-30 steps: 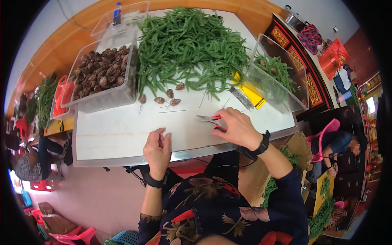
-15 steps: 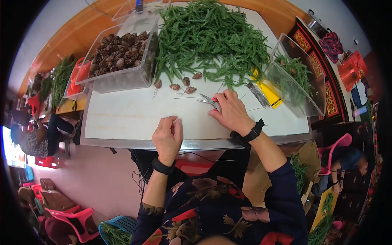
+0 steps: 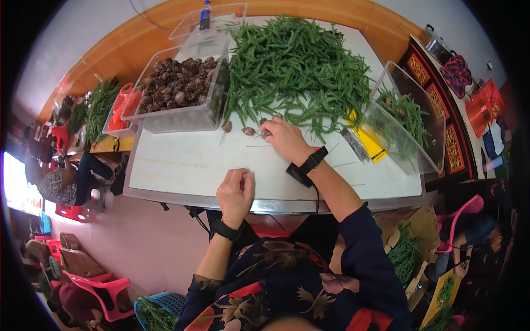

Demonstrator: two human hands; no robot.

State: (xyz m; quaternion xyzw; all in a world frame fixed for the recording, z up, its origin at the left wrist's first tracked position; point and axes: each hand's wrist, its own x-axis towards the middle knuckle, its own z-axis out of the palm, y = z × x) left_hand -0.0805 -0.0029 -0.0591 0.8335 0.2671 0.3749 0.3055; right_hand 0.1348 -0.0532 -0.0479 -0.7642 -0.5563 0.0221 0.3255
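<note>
My right hand reaches over the white tabletop, its fingertips closed on a small brown pine cone. Beside it lie other loose cones, one of them a pine cone with thin wire on it. A bit of red shows at my right wrist, perhaps a handle of the pliers; the rest of that tool is hidden. Near the front edge rests my left hand, fingers curled in; whether it holds anything is hidden. A thin wire lies between the two hands.
A clear bin of pine cones stands at left. Green sprigs are heaped at the back. At right are a bundle of wires, a yellow packet and a clear bin with sprigs. Other people sit on both sides.
My right hand has moved left from the pliers to the loose pine cones and taken hold of one. The left hand stays curled near the table edge. The whole view has shifted slightly.
</note>
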